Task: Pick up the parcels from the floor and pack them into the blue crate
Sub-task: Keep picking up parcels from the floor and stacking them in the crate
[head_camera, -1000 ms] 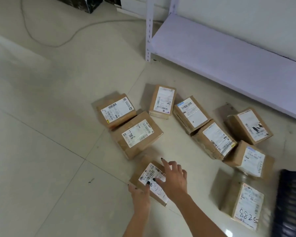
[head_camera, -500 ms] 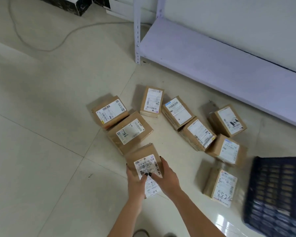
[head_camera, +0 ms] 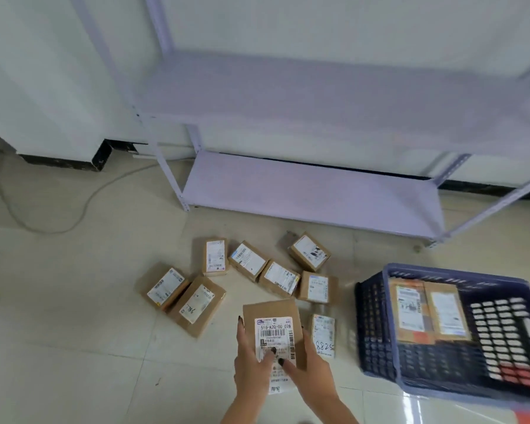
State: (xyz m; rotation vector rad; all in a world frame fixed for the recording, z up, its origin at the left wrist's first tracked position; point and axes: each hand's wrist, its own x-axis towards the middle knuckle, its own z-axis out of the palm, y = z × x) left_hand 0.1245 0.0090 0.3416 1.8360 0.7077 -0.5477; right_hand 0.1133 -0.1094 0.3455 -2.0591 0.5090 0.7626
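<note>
Cardboard parcel is gripped by both the left hand and right hand. The blue crate sits at three o'clock of it.

Brown parcel in hands, white barcode label; blue lattice crate right; pale lilac shelf beyond.

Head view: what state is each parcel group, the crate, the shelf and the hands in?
held parcel: off the floor, label up, gripped by both hands.
left hand: grips its left edge.
right hand: grips its right edge.
floor parcels: eight, lying label up.
blue crate: upright, two parcels inside.
shelf: bottom board bare.
</note>
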